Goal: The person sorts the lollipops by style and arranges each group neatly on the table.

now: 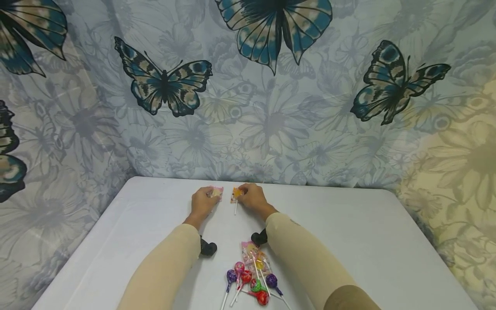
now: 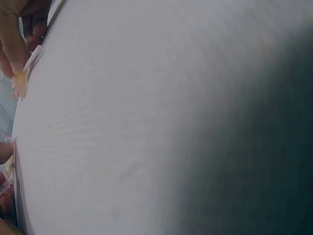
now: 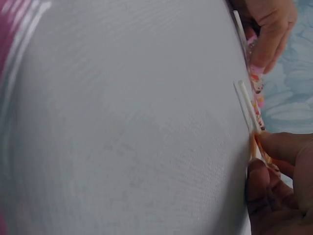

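Observation:
At the far side of the white table, my left hand [image 1: 201,203] pinches a lollipop in a clear, pink-edged wrapper [image 1: 218,193]. Just to its right, my right hand [image 1: 253,199] holds an orange lollipop [image 1: 234,195] by its wrapped head, the white stick [image 1: 235,209] pointing back toward me. The right wrist view shows thumb and fingers [image 3: 276,147] closed on the orange wrapper, close over the tabletop. Up in that view's corner the left hand [image 3: 274,27] grips the pink wrapper [image 3: 257,71]. The two lollipops lie side by side, a small gap between them.
Nearer me on the table [image 1: 348,241] lies a loose pile: purple lollipops [image 1: 272,280], red ones [image 1: 262,297], a green one [image 1: 256,284] and several in clear pink wrappers [image 1: 249,252]. Behind the table's far edge hangs a butterfly-patterned cloth [image 1: 271,129].

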The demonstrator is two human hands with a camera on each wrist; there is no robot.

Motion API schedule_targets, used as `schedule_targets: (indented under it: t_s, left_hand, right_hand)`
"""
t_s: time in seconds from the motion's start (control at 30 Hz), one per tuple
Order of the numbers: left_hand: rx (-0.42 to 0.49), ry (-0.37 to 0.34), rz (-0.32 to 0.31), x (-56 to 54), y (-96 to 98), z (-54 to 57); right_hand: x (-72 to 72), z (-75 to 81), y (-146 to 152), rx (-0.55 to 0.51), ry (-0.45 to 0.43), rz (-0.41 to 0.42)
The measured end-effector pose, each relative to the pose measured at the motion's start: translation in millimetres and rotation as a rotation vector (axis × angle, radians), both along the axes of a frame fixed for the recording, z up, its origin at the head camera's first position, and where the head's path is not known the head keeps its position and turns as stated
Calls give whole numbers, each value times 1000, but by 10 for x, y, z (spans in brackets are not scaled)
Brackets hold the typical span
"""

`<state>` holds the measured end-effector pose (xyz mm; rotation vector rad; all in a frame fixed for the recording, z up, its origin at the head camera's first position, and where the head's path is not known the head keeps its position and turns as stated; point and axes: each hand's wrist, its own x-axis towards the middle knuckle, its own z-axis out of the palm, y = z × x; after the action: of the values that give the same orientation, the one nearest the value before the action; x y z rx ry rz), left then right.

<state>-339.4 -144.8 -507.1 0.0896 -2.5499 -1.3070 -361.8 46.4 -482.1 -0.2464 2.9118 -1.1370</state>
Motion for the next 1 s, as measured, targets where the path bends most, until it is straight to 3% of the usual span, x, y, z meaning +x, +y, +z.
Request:
schedule_targets:
  t_s: [0.27, 0.57, 0.77, 1.0]
  left_hand:
    - [-13, -14, -8, -2, 11, 2]
    - [-21, -17, -7, -14, -1, 6]
    - [-20, -24, -5, 6, 18, 15]
    - [-11, -11, -9, 22, 14, 41]
  right_hand:
    - [-10, -1, -2, 41, 6, 41]
    - [47, 119, 91, 58, 20, 44]
    - [178, 352, 155, 9, 54, 57]
    - [429, 674, 277, -74, 99, 85]
